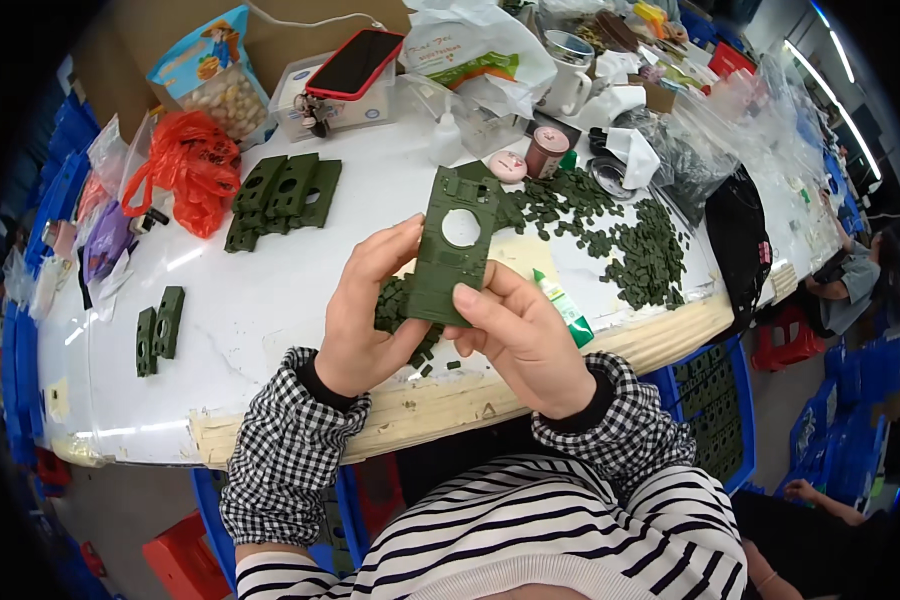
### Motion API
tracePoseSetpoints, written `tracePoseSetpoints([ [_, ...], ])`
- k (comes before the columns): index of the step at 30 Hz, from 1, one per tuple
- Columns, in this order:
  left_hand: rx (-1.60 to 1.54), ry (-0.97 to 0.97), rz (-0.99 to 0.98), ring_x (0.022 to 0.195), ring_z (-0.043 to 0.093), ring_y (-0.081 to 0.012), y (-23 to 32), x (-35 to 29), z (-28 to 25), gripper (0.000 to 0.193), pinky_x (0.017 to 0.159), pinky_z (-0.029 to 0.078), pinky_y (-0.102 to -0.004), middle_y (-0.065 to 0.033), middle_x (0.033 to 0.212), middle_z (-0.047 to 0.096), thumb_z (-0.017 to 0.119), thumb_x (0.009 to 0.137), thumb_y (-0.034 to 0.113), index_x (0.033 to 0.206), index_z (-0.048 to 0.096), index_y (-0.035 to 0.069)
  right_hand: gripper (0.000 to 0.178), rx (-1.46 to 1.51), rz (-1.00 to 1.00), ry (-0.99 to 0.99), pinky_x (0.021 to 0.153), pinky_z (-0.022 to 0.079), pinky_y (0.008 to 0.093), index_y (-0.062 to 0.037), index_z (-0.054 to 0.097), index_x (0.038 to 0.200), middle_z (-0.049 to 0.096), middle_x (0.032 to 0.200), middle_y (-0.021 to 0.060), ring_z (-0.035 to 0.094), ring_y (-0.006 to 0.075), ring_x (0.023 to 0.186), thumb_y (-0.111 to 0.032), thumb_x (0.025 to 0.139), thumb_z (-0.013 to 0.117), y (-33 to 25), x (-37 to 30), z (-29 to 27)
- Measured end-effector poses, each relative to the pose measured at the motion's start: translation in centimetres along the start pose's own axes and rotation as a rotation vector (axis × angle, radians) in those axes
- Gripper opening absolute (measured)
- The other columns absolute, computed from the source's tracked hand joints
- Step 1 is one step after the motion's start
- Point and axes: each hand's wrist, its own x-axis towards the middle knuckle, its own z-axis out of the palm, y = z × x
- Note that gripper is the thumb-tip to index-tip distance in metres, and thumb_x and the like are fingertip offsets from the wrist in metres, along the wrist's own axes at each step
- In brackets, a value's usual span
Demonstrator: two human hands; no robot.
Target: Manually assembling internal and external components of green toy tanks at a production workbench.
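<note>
A flat dark-green plastic model hull piece (pixel 438 275) with a big round hole is held up above the table between both hands. My left hand (pixel 363 312) grips its left edge, fingers behind it. At the lower right corner, my right hand (pixel 530 338) pinches it with the thumb on the front face. Behind and below the piece lies a heap of small green parts (pixel 395 300), partly hidden by my left hand. A green-and-white glue tube (pixel 567 312) rests just beyond my right hand. More small green parts (pixel 648 260) are spread out to the right.
Stacked green hull pieces (pixel 288 190) lie at the far left, and two more (pixel 168 322) nearer left. A red plastic bag (pixel 192 175), a red-cased phone (pixel 357 63) on a box and a white mug (pixel 567 85) stand along the back. A blue crate (pixel 745 415) is below the table edge.
</note>
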Motion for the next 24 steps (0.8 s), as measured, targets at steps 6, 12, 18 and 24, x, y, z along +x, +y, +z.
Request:
tracePoseSetpoints([
  [6,0.311,0.054,0.199,0.125,0.052,-0.0357,0.1,0.2,0.1,0.080,0.101,0.047,-0.0389,-0.0266,0.141,0.046,0.078,0.072,-0.004,0.141,0.039,0.002,0.025,0.076,0.008,-0.017,0.060,0.050,0.0194,-0.0040,0.062,0.103,0.067,0.083,0.0024,0.062,0.0072,0.065,-0.028,0.097,0.064,0.8,0.7,1.1],
  [12,0.042,0.216,0.124,0.115,0.059,-0.0265,-0.5,-0.7,0.7,0.062,0.098,0.051,-0.0368,-0.0229,0.141,0.045,0.060,0.096,0.020,0.146,0.025,0.009,0.035,0.093,0.151,-0.096,0.061,0.056,0.0225,-0.0011,0.061,0.105,0.070,0.088,0.0080,0.070,0.0142,0.072,-0.035,0.101,0.055,1.2,0.5,3.9],
  [18,-0.173,0.412,-0.171,0.112,0.063,-0.0288,0.8,-1.4,1.0,0.058,0.095,0.056,-0.0370,-0.0234,0.142,0.044,0.056,0.099,0.025,0.145,0.022,0.014,0.035,0.161,0.145,-0.198,0.060,0.057,0.0239,0.0007,0.060,0.103,0.069,0.086,0.0101,0.071,0.0172,0.072,-0.034,0.103,0.051,2.6,0.5,6.4],
  [24,-0.501,0.461,-0.212,0.117,0.059,-0.0293,2.0,-1.2,0.6,0.065,0.096,0.056,-0.0370,-0.0220,0.137,0.048,0.067,0.090,0.006,0.141,0.029,0.012,0.036,0.244,0.246,-0.300,0.065,0.058,0.0248,0.0041,0.058,0.111,0.069,0.089,0.0115,0.071,0.0170,0.076,-0.031,0.101,0.055,2.6,0.3,6.9],
])
